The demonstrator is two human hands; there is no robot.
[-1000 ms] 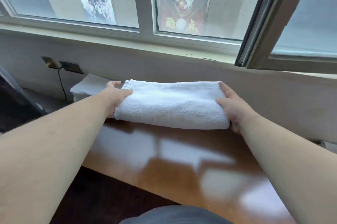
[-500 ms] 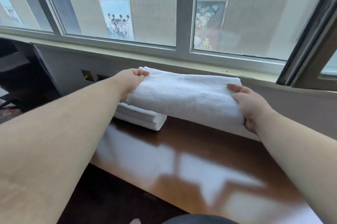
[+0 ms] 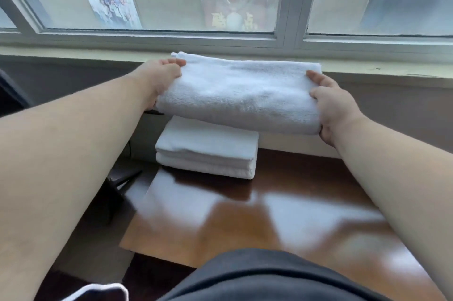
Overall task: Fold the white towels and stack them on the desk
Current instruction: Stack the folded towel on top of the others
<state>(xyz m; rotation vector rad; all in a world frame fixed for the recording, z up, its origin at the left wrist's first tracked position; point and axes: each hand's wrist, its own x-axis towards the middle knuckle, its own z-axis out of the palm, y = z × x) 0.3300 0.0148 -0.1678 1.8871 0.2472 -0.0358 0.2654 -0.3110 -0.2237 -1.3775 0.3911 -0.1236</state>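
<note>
A folded white towel (image 3: 239,95) is held in the air above the desk, gripped at both ends. My left hand (image 3: 160,77) grips its left end, thumb on top. My right hand (image 3: 333,107) grips its right end, fingers wrapped under. Below and slightly left lies a stack of folded white towels (image 3: 207,151) on the glossy brown desk (image 3: 269,210), at its far left corner against the wall. The held towel hangs above the stack, shifted to the right of it, and hides the stack's rear part.
A window sill (image 3: 367,68) and window frame run along behind the desk, with two posters visible through the glass. The desk's left edge drops to dark floor and a dark object (image 3: 117,178). My dark-clothed lap (image 3: 269,278) is at the bottom.
The folded towel has been lifted off the desk and carried left, and now hovers over the stack. Both hands kept their grip on its ends.
</note>
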